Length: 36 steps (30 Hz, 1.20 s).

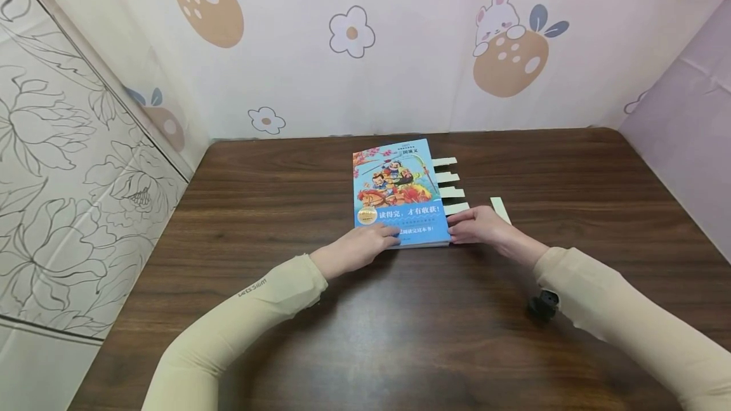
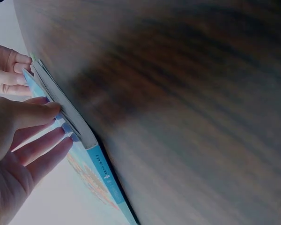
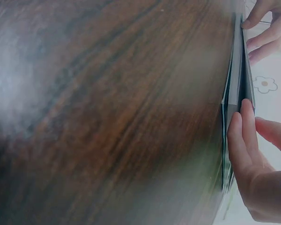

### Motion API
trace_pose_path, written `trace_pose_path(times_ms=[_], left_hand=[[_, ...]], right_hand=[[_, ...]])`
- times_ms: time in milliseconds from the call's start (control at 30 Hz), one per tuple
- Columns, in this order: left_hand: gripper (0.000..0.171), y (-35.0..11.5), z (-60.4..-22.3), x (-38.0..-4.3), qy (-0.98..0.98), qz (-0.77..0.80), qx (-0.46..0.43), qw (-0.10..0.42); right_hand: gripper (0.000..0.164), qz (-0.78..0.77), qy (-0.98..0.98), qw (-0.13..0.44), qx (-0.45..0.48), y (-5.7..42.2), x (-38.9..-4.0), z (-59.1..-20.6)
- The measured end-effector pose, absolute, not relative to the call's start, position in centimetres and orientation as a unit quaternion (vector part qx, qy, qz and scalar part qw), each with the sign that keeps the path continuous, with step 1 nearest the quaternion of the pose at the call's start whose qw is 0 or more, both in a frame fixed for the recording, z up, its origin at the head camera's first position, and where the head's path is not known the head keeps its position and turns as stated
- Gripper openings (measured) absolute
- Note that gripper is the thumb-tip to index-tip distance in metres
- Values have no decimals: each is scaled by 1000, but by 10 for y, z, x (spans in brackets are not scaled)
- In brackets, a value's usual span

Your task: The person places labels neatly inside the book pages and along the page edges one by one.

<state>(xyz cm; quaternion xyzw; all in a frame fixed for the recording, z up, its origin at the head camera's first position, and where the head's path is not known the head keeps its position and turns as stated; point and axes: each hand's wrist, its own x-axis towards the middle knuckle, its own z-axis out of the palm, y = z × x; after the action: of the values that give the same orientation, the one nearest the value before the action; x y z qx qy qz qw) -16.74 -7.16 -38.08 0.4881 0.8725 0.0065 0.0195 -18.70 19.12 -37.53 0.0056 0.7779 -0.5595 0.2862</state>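
A blue illustrated book [image 1: 394, 186] lies face up on the dark wooden table, its front cover slightly raised along the near edge. Several pale green paper strips [image 1: 447, 177] stick out from its right side. My left hand [image 1: 356, 249] holds the near edge, fingers over the cover and thumb against the page edges, as the left wrist view shows. At the near right corner, my right hand [image 1: 482, 228] pinches the cover; in the right wrist view, fingers [image 3: 239, 140] lie at the page edges with the thumb on the cover side.
Another pale green strip [image 1: 500, 209] lies on the table [image 1: 274, 208] just beyond my right hand, apart from the book. A curtain with rabbits and flowers [image 1: 400, 43] hangs behind the table. A flower-patterned panel [image 1: 74, 144] stands on the left.
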Motion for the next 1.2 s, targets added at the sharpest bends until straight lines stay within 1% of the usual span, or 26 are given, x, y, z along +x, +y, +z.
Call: trace_pose_path(times_ms=[233,433,533,767,933,1067,1200], left_hand=[[32,-72,-382,-168,871,1,490,30],[33,-73,-382,-169,872,1,487,44],[32,-74,-382,-169,872,3,489,40],[26,-77,-379,-167,865,6,501,-6],[22,-80,-378,-165,862,10,506,-37],[18,-86,-377,-166,858,32,508,-74],[11,-94,-375,-168,855,61,502,-117]], right_hand=[[49,-528,799,287,9,189,-186,-377],[46,-540,791,290,-2,187,-184,-377],[44,-535,795,285,-14,186,-183,-375],[38,-523,808,267,-56,187,-181,-372],[34,-483,837,240,-90,192,-179,-369],[31,-430,872,202,-118,199,-176,-362],[29,-361,911,143,-137,207,-174,-354]])
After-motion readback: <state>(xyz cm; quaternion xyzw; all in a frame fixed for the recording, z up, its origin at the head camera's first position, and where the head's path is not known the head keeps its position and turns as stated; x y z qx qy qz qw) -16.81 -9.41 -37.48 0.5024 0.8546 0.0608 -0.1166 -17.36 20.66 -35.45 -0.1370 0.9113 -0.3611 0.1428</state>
